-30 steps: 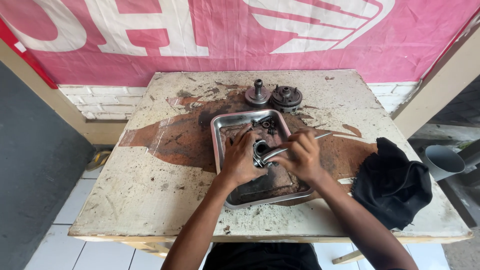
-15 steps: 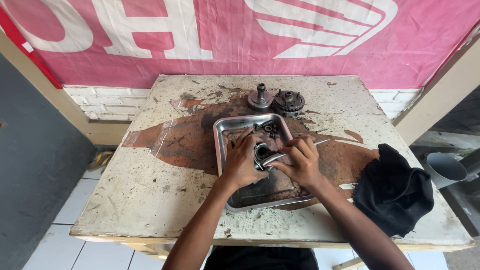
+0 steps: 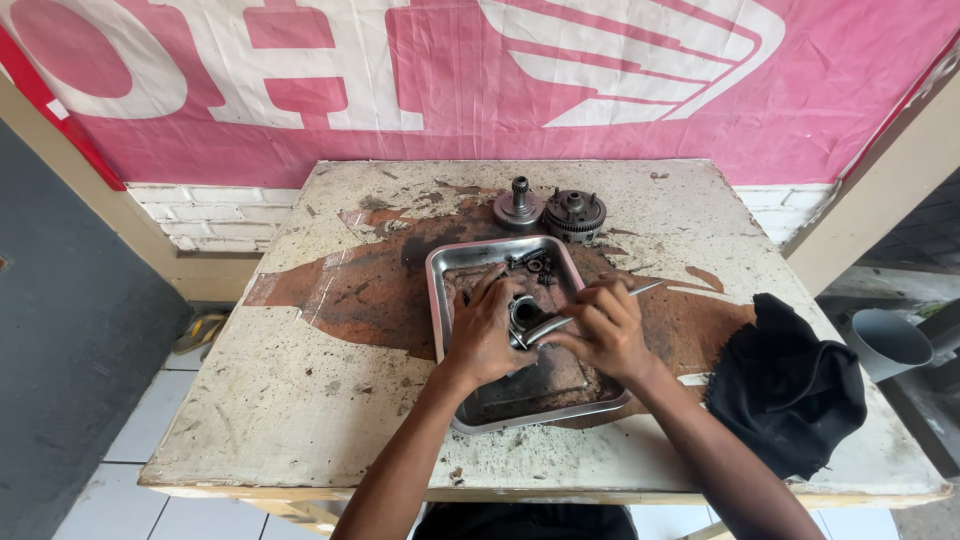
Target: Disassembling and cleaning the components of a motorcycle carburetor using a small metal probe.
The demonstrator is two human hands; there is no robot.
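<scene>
Left hand [image 3: 482, 335] and right hand [image 3: 605, 330] are both positioned over the metal tray [image 3: 470, 415] at the centre of the worn table [image 3: 300, 400]; the left fingers are closed around a ring-shaped metal part [image 3: 521, 312] inside the tray, and the right fingers grip a slim metal tool [image 3: 600, 302] applied to that part. A black cloth [image 3: 785, 395] lies to the right. Beyond the tray stand a shafted hub [image 3: 518, 207] and a toothed gear [image 3: 576, 212], with a pink banner [image 3: 300, 90] behind.

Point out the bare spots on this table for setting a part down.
Free: the table left of the metal tray, and its far-right corner behind the black cloth. Crowded: inside the tray, where both hands work, and around the two gears behind it.
</scene>
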